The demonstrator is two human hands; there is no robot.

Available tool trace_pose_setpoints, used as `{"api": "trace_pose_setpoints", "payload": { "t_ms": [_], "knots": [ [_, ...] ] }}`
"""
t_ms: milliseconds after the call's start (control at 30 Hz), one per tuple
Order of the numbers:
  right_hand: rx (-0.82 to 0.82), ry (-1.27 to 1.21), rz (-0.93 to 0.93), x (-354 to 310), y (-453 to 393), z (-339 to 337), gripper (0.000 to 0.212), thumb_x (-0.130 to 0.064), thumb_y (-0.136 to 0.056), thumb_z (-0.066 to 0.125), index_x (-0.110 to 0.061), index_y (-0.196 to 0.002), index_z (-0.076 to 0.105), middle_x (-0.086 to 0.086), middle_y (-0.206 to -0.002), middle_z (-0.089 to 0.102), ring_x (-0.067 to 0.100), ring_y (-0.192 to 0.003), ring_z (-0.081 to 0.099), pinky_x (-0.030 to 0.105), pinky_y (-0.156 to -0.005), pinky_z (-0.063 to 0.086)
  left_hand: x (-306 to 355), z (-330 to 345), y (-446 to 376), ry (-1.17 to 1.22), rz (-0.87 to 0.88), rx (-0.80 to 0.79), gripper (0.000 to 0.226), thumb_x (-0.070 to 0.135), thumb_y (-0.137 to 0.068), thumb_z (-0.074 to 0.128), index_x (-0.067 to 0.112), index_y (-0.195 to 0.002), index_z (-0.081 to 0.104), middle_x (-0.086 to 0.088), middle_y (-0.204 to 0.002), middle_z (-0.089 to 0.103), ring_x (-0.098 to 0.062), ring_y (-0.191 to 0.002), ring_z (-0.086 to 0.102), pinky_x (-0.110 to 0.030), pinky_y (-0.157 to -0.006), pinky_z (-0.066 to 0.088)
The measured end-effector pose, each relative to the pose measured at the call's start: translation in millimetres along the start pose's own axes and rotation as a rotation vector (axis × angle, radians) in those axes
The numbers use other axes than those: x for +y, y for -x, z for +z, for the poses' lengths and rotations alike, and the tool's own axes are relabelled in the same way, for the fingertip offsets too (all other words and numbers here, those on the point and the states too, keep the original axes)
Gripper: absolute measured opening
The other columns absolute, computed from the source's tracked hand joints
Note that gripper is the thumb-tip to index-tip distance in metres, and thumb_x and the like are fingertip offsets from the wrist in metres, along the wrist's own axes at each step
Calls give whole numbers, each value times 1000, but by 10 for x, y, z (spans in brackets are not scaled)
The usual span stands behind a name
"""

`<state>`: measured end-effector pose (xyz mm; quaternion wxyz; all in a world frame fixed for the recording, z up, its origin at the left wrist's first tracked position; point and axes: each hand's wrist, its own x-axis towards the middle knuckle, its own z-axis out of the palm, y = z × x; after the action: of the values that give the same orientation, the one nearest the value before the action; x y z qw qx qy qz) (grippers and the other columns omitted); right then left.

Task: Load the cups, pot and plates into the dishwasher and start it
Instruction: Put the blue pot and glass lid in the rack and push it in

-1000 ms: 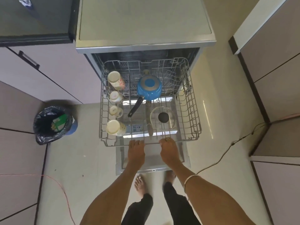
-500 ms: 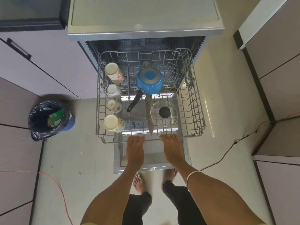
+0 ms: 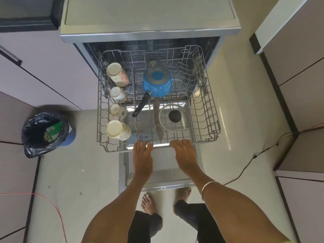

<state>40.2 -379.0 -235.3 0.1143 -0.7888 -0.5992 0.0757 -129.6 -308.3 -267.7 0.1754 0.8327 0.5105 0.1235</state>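
Rear of the rack (image 3: pixel 206 95) in the dishwasher's (image 3: pixel 149 18) shadow; cup (image 3: pixel 117 75) patterns too small.

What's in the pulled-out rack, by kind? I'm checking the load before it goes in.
Cups: 4
Blue pot: 1
Glass lid: 1
Wooden utensil: 1
Total: 7

Grey wire rack (image 3: pixel 206 109) — glossy blue pot (image 3: pixel 157 82), clear glass lid (image 3: pixel 174 118), glazed cups (image 3: pixel 117 75).
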Motion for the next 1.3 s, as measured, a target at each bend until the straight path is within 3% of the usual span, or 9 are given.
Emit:
{"api": "trace_pose_setpoints", "payload": {
  "t_ms": [300, 400, 600, 667, 800, 933, 1033, 1167, 1300],
  "knots": [
    [151, 42, -106, 102, -309, 193, 40, 2, -83, 43, -15, -106, 70, 2, -96, 71, 21, -81, 57, 31, -77, 40, -132, 97, -387, 22, 119, 192, 39, -20, -69, 67, 9, -96, 65, -8, -104, 64, -32, -110, 55, -51, -109, 37],
    [245, 16, -153, 186, -534, 260, 41, 2, -82, 41, -14, -105, 71, 2, -94, 71, 22, -82, 59, 32, -78, 40, -163, 226, -598, -12, 149, 279, 34, -17, -72, 67, 7, -95, 65, -13, -109, 65, -37, -115, 55, -54, -108, 36],
    [419, -43, -222, 396, -787, 467, 50, 12, -69, 49, -14, -106, 70, 6, -106, 66, 26, -92, 60, 35, -79, 46, -197, 483, -868, -16, 248, 487, 50, -14, -53, 59, 8, -98, 62, -15, -124, 55, -42, -122, 46, -49, -114, 26],
    [458, -42, -232, 403, -845, 527, 47, 9, -70, 49, -15, -104, 70, 5, -106, 67, 27, -94, 61, 35, -79, 44, -250, 515, -944, 5, 300, 547, 42, -6, -61, 62, 11, -100, 61, -14, -125, 53, -42, -123, 45, -45, -115, 23],
    [531, -60, -281, 463, -1057, 568, 40, 2, -78, 49, -17, -101, 74, 3, -106, 69, 24, -97, 59, 36, -79, 42, -307, 567, -1177, 61, 345, 656, 21, -1, -80, 61, 11, -96, 65, -14, -118, 63, -38, -120, 49, -51, -104, 38],
    [632, -56, -307, 498, -1395, 555, 32, 2, -89, 53, -13, -107, 73, 6, -109, 69, 27, -99, 62, 36, -85, 43, -302, 591, -1533, 78, 357, 746, 11, 8, -95, 58, 11, -94, 69, -13, -111, 67, -35, -117, 52, -52, -96, 42],
    [704, -39, -324, 556, -1593, 627, 29, -5, -94, 54, -12, -117, 70, 6, -118, 67, 27, -111, 60, 39, -95, 42, -313, 623, -1752, 58, 394, 830, 22, 14, -100, 52, 7, -92, 72, -14, -111, 69, -35, -117, 54, -49, -101, 40],
    [827, -39, -318, 565, -1814, 751, 40, -15, -98, 39, -9, -128, 64, 8, -130, 63, 27, -125, 55, 42, -110, 36, -329, 684, -2002, 90, 438, 970, 26, 7, -94, 44, 5, -97, 70, -13, -115, 68, -35, -122, 52, -52, -101, 41],
    [1021, -30, -316, 566, -2076, 898, 47, -20, -99, 30, -6, -130, 62, 8, -135, 60, 25, -130, 52, 46, -113, 33, -391, 805, -2273, 4, 452, 1126, 31, 14, -95, 39, 8, -109, 66, -13, -122, 67, -33, -126, 50, -45, -111, 32]
  ]
}}
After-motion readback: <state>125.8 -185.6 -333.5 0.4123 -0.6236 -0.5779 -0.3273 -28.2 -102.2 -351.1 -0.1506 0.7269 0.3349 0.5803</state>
